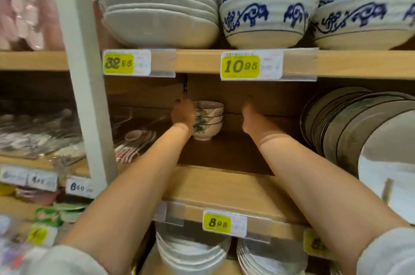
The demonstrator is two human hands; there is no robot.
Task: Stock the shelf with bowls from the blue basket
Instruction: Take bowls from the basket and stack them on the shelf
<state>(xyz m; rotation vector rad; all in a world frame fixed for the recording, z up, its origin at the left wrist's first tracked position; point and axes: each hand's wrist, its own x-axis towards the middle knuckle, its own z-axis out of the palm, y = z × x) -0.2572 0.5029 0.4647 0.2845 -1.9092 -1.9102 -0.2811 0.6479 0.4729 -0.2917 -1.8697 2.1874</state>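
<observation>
Far back on the shelf, left grip curls round the floral bowl stack, likely steadying it; right grip slack, empty.

Two hands, one stack of floral bowls, four blue-patterned bowls, and three readable yellow price tags.

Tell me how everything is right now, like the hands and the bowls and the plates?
Flowered bowls: nested, upright, at the back of the middle shelf.
Left hand: against the stack's left side; grip hidden.
Right hand: empty, apart from the stack.
Blue-patterned bowls: nested, upright, on the upper shelf.
Grey plates: stacked, upper shelf.
Dark-rimmed plates: standing on edge.
</observation>
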